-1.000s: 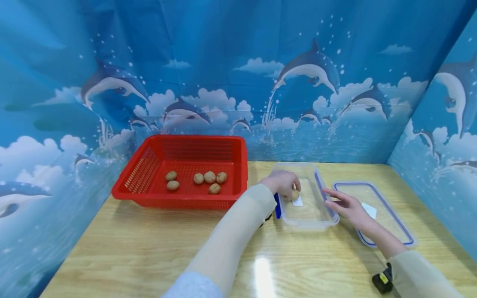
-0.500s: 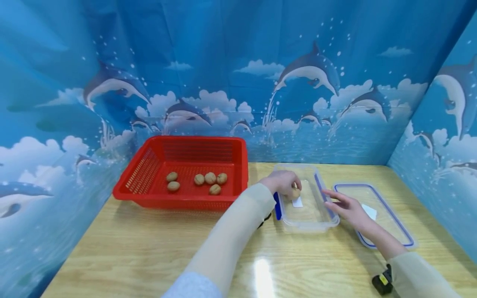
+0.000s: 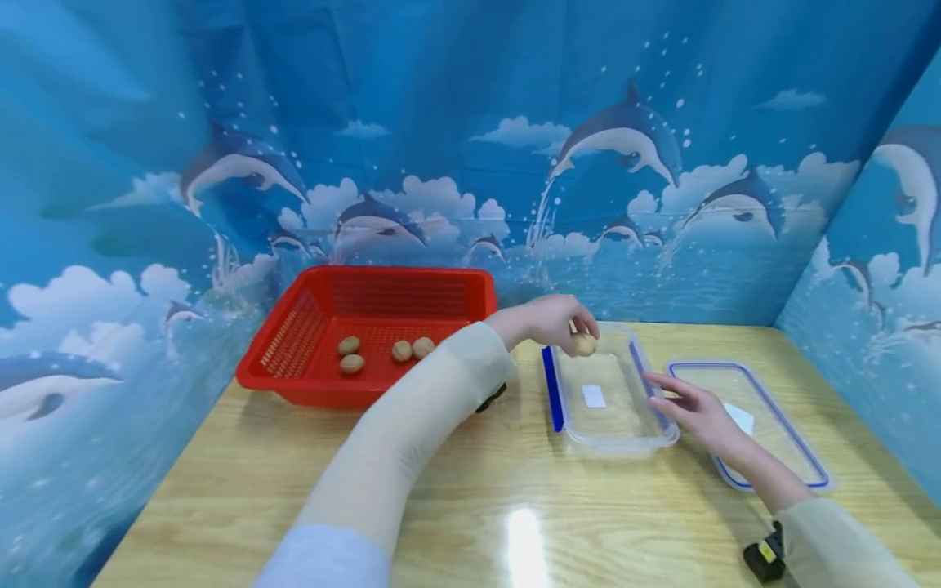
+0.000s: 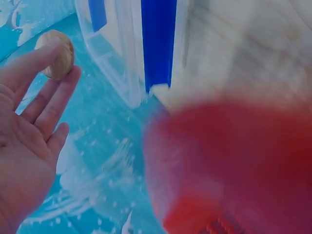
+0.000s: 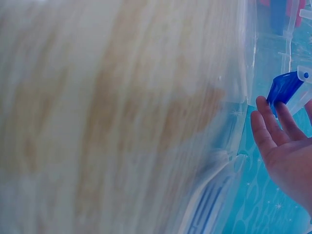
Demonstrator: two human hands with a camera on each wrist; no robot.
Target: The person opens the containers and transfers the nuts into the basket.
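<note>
My left hand (image 3: pixel 547 319) pinches a walnut (image 3: pixel 585 344) between thumb and fingertips, above the far left part of a clear plastic box (image 3: pixel 617 443). In the left wrist view, the walnut (image 4: pixel 62 58) sits at the fingertips, apart from the box wall. My right hand (image 3: pixel 702 416) is at the box's right side, its fingers fairly straight. The right wrist view shows these fingers (image 5: pixel 265 114) against a blue latch flap (image 5: pixel 285 87). A white label (image 3: pixel 593 397) shows at the box's bottom. Several walnuts (image 3: pixel 351 363) lie in a red basket (image 3: pixel 294 382); my left sleeve covers part of it.
A clear lid with a blue seal (image 3: pixel 779 420) lies on the wooden table (image 3: pixel 456 514) right of the box, partly under my right forearm. Another blue flap (image 3: pixel 553 390) hangs along the box's left side. A dolphin-print curtain (image 3: pixel 441 122) stands behind.
My left hand has lifted from inside the box, up and away from me, carrying the walnut. My right hand stays at the box's side. The head view has shifted slightly.
</note>
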